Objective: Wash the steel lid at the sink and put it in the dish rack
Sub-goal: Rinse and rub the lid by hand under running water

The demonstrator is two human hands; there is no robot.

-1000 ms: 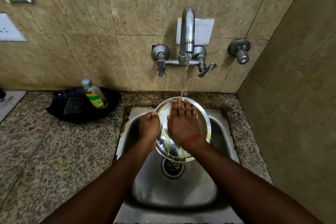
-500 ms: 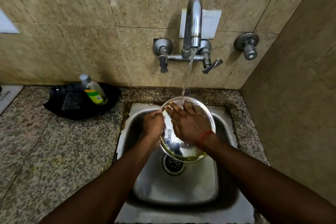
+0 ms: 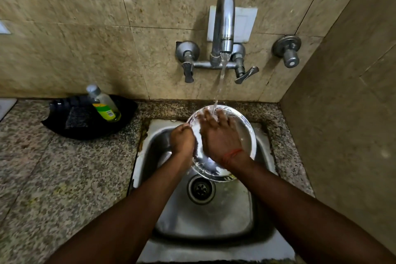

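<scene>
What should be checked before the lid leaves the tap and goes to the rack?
1. Hold on the steel lid: ok; the left hand grips its left rim.
2. Second grip for carrying: not ok; the right hand lies flat on the lid's face, fingers spread.
3. Water stream reaching the lid: ok; it lands at the upper edge, by the fingers.
4. Lid rinsed clean: cannot tell; a yellowish trace shows at its lower rim.
5. Tap off: not ok; running.
6. Dish rack free: cannot tell; not in view.
</scene>
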